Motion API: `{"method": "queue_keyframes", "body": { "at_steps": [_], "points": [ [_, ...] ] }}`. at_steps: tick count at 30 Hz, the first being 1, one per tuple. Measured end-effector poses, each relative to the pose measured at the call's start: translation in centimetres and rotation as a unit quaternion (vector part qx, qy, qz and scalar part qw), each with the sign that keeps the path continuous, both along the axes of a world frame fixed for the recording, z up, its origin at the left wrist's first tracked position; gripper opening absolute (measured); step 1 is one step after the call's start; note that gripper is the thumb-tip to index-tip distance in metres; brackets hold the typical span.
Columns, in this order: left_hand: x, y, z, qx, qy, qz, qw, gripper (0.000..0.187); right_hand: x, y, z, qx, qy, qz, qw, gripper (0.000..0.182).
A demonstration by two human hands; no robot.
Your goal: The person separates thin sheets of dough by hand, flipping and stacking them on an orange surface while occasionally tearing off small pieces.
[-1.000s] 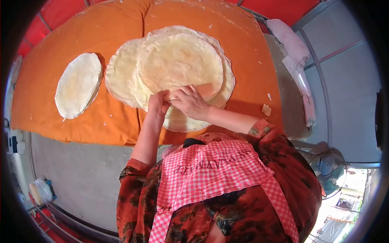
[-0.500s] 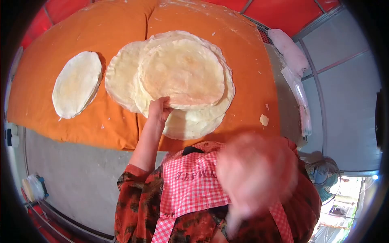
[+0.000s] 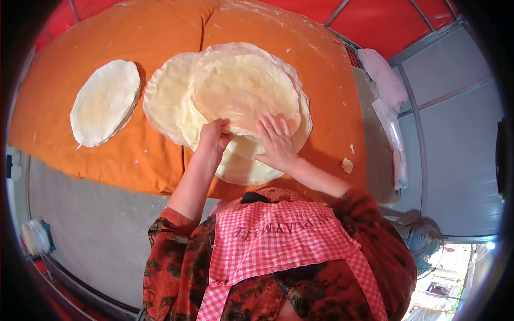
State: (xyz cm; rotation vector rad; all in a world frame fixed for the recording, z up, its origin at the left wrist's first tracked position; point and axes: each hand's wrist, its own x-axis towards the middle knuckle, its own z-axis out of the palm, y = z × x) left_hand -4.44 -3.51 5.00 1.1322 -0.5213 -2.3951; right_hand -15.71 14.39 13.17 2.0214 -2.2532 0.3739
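Several thin round flatbreads (image 3: 246,88) lie overlapping in a pile on an orange cloth (image 3: 134,155). My left hand (image 3: 214,136) pinches the near edge of the top flatbread, fingers curled around it. My right hand (image 3: 276,142) rests flat on the near part of the pile, fingers spread, palm down, holding nothing. The lowest flatbread (image 3: 241,168) sticks out toward me under both hands. A separate round flatbread (image 3: 105,102) lies alone on the cloth to the left.
A small scrap of dough (image 3: 347,165) lies on the cloth at the right. Rolled white plastic or cloth (image 3: 383,69) lies along the right edge. A grey surface (image 3: 96,224) runs in front of the cloth. A fan (image 3: 420,241) stands at lower right.
My right hand left the pile, swung up close to the camera as a blur, then came back down flat on the flatbreads. My left hand stayed at the top flatbread's edge.
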Motion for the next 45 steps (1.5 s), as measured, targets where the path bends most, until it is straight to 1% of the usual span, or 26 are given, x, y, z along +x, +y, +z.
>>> {"method": "queue_keyframes", "body": {
  "at_steps": [1,4,8,13,16,17,20,21,22,23,24,25,26,27,28,30,33,35,36,37,38,39,40,42,43,45],
  "points": [
    [-0.1,0.3,0.4,-0.008,-0.03,0.007,1.0,0.019,0.5,0.0,-0.6,-0.006,-0.02,-0.01,1.0,0.082],
    [-0.1,0.8,0.2,0.005,-0.033,0.019,0.999,0.018,-0.1,-0.2,-3.7,-0.068,0.025,-0.021,0.997,0.07],
    [0.3,1.4,0.0,0.022,-0.01,0.041,0.999,0.019,-1.9,-0.3,-6.4,-0.105,0.008,-0.025,0.994,0.048],
    [-0.5,0.5,-1.1,0.03,0.024,0.048,0.998,0.019,-3.2,-1.2,-2.5,-0.155,0.042,0.024,0.987,0.042],
    [-0.5,0.2,-0.7,0.041,0.033,0.053,0.997,0.017,-4.8,-3.0,-1.0,-0.081,0.005,0.086,0.993,0.04],
    [-0.5,0.0,-0.7,0.034,0.072,0.068,0.994,0.018,-5.5,-4.0,-0.3,-0.066,0.005,0.1,0.993,0.037],
    [2.9,0.0,6.4,0.046,0.217,0.144,0.964,0.031,-4.0,-8.7,9.9,-0.001,-0.002,0.118,0.993,0.027],
    [4.6,-0.2,6.9,-0.058,0.298,0.086,0.949,0.042,-3.9,-10.9,13.5,0.033,-0.004,0.118,0.992,0.024],
    [5.3,0.0,7.6,-0.111,0.252,0.118,0.954,0.048,-5.2,-13.2,15.3,-0.022,0.021,0.098,0.995,0.017],
    [5.6,-0.3,6.2,-0.133,0.18,0.145,0.964,0.05,-6.1,-15.4,18.5,0.001,-0.142,0.138,0.98,0.016],
    [5.7,-0.4,3.9,-0.152,0.106,0.174,0.967,0.053,-4.8,-15.8,24.0,0.046,-0.158,0.115,0.98,0.019],
    [5.9,-0.1,1.6,-0.117,0.101,0.16,0.975,0.053,-5.0,-16.5,27.2,0.068,-0.185,0.07,0.978,0.024],
    [6.2,0.0,0.3,-0.083,0.098,0.146,0.981,0.054,-6.3,-17.4,29.2,0.088,-0.208,0.026,0.974,0.031],
    [6.5,0.7,1.5,-0.054,0.115,0.116,0.985,0.066,-8.4,-18.4,29.9,0.089,-0.28,0.024,0.956,0.035],
    [5.9,1.4,2.3,-0.106,0.235,0.147,0.955,0.064,-10.5,-18.9,30.1,0.092,-0.351,0.021,0.932,0.04],
    [6.9,2.0,4.2,-0.049,0.316,0.16,0.934,0.056,-14.2,-19.1,28.1,0.12,-0.434,0.0,0.893,0.043],
    [7.1,0.7,3.1,-0.04,0.37,0.143,0.917,0.05,-20.2,-18.5,20.8,0.158,-0.545,0.015,0.823,0.051],
    [5.9,-0.2,0.3,-0.004,0.242,0.145,0.959,0.043,-25.4,-17.4,11.7,0.223,-0.635,-0.01,0.739,0.054],
    [5.0,-0.4,-2.3,0.018,0.174,0.145,0.974,0.04,-26.3,-15.6,6.5,0.215,-0.68,-0.138,0.688,0.054],
    [4.2,-1.1,-7.8,-0.02,0.127,0.152,0.98,0.027,-26.2,-13.1,2.6,0.261,-0.699,-0.235,0.623,0.054],
    [4.4,-1.5,-11.2,-0.128,0.063,0.117,0.983,0.016,-25.8,-10.8,-0.8,0.29,-0.669,-0.307,0.611,0.056],
    [4.0,-0.9,-8.5,-0.126,0.037,0.141,0.981,0.013,-25.4,-9.3,-3.8,0.267,-0.651,-0.324,0.632,0.058],
    [3.3,0.0,-5.7,-0.119,0.011,0.162,0.979,0.01,-24.1,-7.9,-4.4,0.214,-0.674,-0.301,0.639,0.057],
    [3.2,0.3,-6.3,-0.099,0.012,0.198,0.975,0.006,-23.9,-6.9,-6.6,0.161,-0.753,-0.283,0.571,0.06],
    [3.1,-0.1,-6.4,-0.094,0.013,0.212,0.973,0.005,-23.9,-6.5,-7.0,0.144,-0.775,-0.269,0.553,0.062],
    [3.8,-0.3,-6.2,-0.124,0.017,0.154,0.98,0.005,-23.3,-5.2,-7.0,0.103,-0.813,-0.25,0.515,0.064]
  ]
}}
